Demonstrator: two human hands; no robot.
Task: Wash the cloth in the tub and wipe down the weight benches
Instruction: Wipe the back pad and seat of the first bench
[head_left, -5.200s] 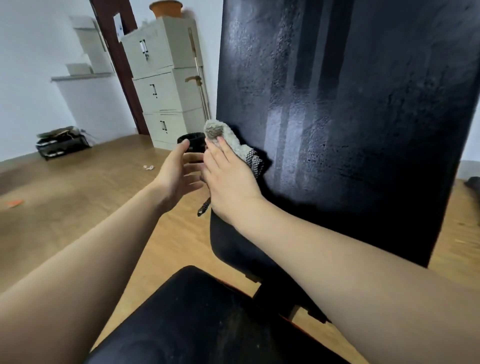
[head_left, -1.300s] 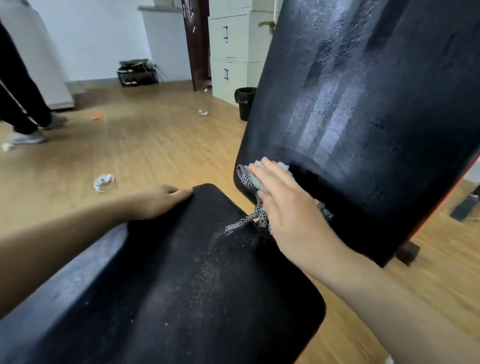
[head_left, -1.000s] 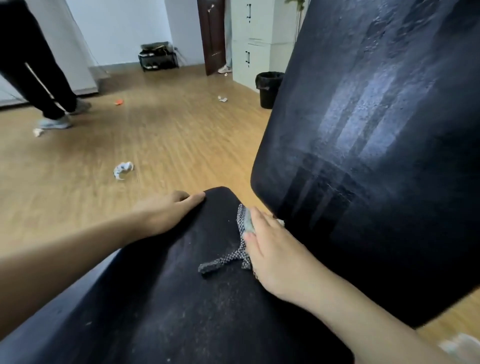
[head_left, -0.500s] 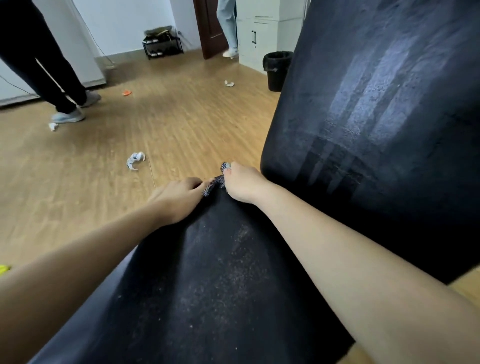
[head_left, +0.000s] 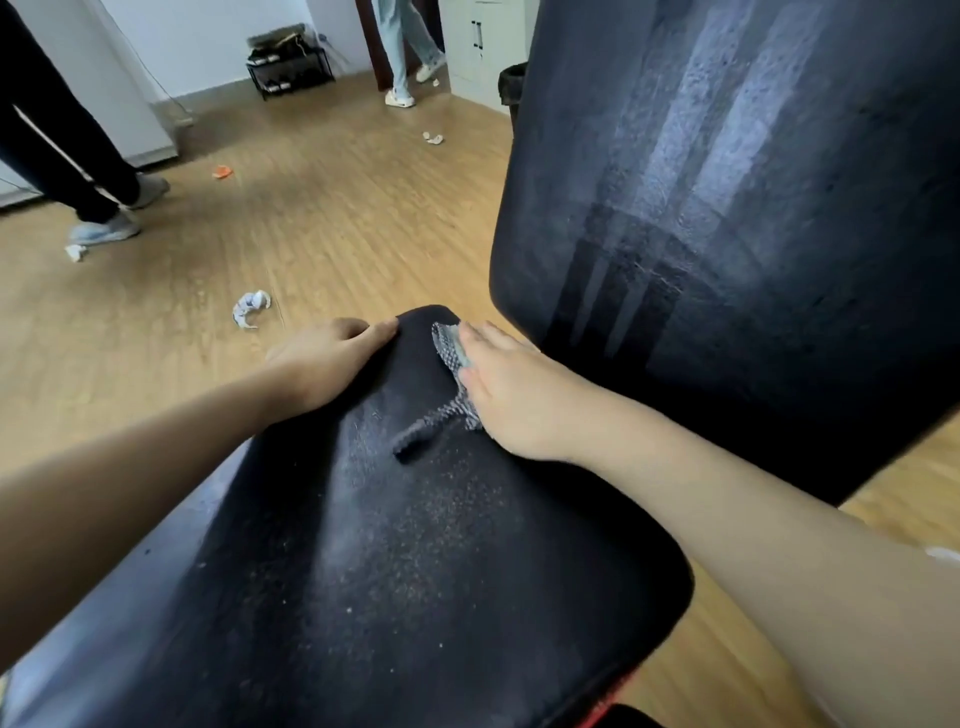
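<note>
The black padded table (head_left: 415, 571) (really the seat of a weight rig) fills the near view, its top speckled with pale dust. One cloth (head_left: 449, 348), grey and knobbly, lies at its far end, with a twisted tail trailing back toward the viewer. The right grip (head_left: 514, 395) lies flat on the cloth with fingers straight and together, pressing it to the pad and clasping nothing. The left grip (head_left: 322, 364) rests on the far-left edge of the pad, just beside the cloth. Its thumb lies along the top and its fingers drop over the side, so I cannot tell whether they clasp the edge.

Right behind stands one tilted back pad (head_left: 727, 234), black, with pale streaks running down its face.

The floor (head_left: 322, 223) is light wood planks. Three crumpled white scraps lie on it: one (head_left: 249, 309) near the left grip, one (head_left: 77, 253) far left, one (head_left: 432, 137) farther back. A single orange bit (head_left: 222, 171) lies apart from them.

Two people show as legs only: dark trousers (head_left: 52, 145) at left, pale trousers (head_left: 405, 47) at the back. By the white walls are one low black rack (head_left: 288, 70), one white cabinet (head_left: 483, 36) and one black bin (head_left: 511, 88).
</note>
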